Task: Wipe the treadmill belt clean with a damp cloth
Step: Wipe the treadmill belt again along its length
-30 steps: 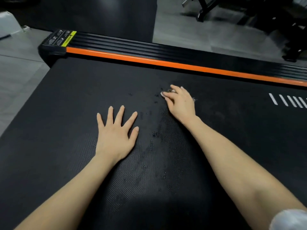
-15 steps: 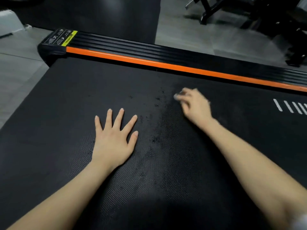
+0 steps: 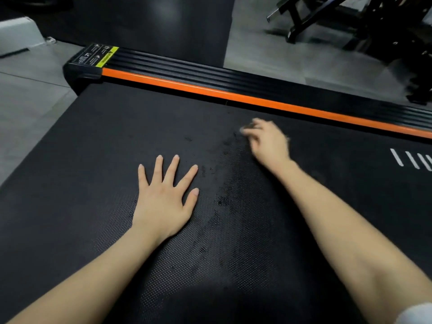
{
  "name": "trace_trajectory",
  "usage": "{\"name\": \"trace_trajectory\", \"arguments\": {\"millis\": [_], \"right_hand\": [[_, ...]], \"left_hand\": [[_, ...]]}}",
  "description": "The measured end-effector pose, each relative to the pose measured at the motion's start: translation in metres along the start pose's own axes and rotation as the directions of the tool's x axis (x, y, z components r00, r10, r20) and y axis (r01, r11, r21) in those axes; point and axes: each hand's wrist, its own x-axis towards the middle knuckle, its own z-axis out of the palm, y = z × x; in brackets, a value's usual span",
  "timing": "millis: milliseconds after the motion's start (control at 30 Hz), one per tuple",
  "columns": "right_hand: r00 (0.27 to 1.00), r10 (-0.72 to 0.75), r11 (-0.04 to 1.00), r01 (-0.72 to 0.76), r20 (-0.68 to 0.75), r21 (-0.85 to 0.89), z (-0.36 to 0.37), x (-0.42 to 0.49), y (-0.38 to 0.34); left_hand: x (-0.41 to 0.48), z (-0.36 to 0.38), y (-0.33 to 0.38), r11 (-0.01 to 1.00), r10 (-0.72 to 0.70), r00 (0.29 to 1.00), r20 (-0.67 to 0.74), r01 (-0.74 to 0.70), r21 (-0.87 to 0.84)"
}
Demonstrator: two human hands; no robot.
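Black treadmill belt (image 3: 93,160) fills the frame; your left hand (image 3: 163,202) lies flat on it at centre left, fingers spread wide, while right of centre your blurred right hand (image 3: 268,143) curls round a pale cloth (image 3: 243,131), mostly hidden

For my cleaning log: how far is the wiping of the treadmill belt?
Done: a darker, damp-looking patch on the belt. In hand: the blurred right hand grips a small pale cloth near the orange rail; the left hand rests flat. Left: dark specks and the dry parts around.
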Motion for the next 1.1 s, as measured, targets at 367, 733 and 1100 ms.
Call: {"name": "trace_trajectory", "arguments": {"millis": [367,733,1100], "right_hand": [[0.992,0.111,0.992,-0.115,0.063,0.050,0.026,0.051,-0.059],[0.946,0.313,0.949,-0.309,0.082,-0.058,0.012,0.059,-0.015],[0.925,-0.340,0.940,0.327,0.170,0.101,-0.030,-0.105,-0.062]], "left_hand": [[0.000,-0.001,0.001,1.000,0.007,1.000,-0.007,-0.008,-0.010],[0.002,0.001,0.000,1.000,0.000,1.000,-0.012,0.000,-0.004],[0.000,-0.001,0.000,1.000,-0.011,1.000,0.005,0.011,-0.011]]}}
